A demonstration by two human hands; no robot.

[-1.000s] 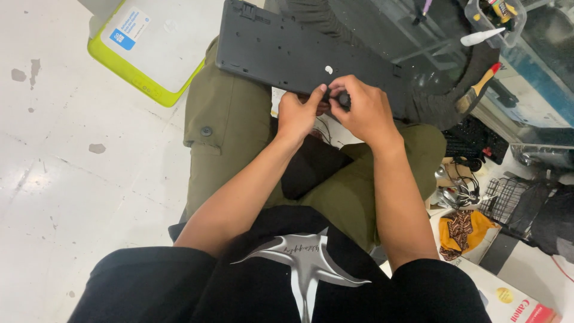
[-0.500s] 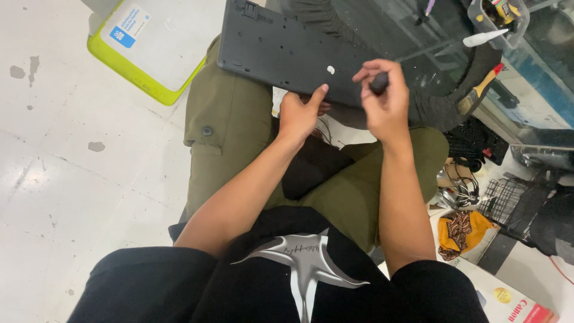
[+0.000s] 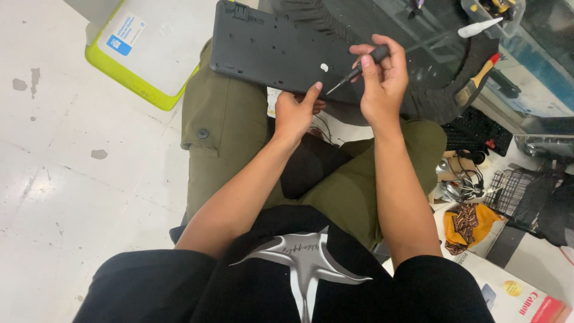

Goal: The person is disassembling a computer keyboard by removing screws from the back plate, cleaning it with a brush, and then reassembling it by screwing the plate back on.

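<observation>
floor: pale, stained (scuffed) | lime-rimmed box | cluttered right side

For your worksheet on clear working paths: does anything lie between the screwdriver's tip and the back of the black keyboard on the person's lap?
Nothing visible does. The right hand holds the screwdriver with its tip just off the keyboard back. The left hand steadies the near edge, its thumb beside the tip rather than under it.

the black keyboard lies face down across the lap, at 12 o'clock. the small black screwdriver is tilted, its tip pointing toward 8 o'clock.
</observation>
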